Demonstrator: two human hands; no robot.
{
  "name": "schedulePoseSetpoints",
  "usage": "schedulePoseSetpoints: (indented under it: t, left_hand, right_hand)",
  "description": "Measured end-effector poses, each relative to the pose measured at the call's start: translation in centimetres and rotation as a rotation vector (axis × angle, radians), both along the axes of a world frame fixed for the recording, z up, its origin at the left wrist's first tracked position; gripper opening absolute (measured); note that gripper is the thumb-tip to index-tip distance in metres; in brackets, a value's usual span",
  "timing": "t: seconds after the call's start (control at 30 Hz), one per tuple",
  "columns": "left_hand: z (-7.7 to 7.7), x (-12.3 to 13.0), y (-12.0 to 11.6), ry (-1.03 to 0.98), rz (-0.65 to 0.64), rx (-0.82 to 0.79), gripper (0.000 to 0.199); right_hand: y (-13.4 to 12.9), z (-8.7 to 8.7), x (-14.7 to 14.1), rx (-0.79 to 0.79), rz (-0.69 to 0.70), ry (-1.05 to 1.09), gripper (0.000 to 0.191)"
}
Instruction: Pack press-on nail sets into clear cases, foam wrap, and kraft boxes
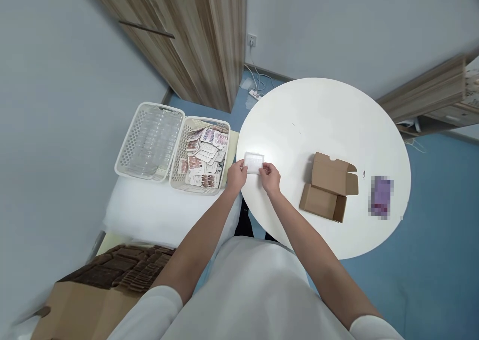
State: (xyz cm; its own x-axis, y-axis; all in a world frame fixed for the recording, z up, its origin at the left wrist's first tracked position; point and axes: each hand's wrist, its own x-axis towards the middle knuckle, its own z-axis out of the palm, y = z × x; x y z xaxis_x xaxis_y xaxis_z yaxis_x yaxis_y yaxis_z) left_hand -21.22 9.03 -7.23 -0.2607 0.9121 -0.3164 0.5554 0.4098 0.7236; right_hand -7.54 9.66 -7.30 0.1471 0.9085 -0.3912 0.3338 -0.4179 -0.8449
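Between my two hands is a small, flat, whitish translucent case (pixel 254 163), held at the left edge of the round white table. My left hand (pixel 236 176) pinches its left side with thumb and fingers. At its right side my right hand (pixel 270 178) grips the lower corner. What lies inside the case is too pale to make out. To the right on the table, an open brown cardboard box (pixel 322 202) stands with its lid folded back and nothing visible inside.
Left of the table, one white basket (pixel 123 168) holds stacked clear plastic cases; a second basket (pixel 200 190) holds cards of press-on nails (pixel 207 180). White wrap (pixel 149 212) lies before them. A carton (pixel 90 305) of brown cardboard pieces is lower left. A blurred purple item (pixel 381 196) lies on the table (pixel 318 110).
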Motion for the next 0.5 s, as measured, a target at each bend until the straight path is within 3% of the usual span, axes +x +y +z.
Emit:
schedulePoseSetpoints:
  t: [0.27, 0.5]
  left_hand:
    - [-0.5, 1.7, -3.0, -0.178, 0.025, 0.009, 0.030]
    - [2.6, 6.9, -5.7, -0.246, -0.025, 0.120, 0.034]
  right_hand:
    - [-3.0, 0.4, 2.6, -0.029, -0.015, 0.018, 0.023]
    - [-6.2, 3.7, 8.8, 0.102, -0.034, 0.053, 0.022]
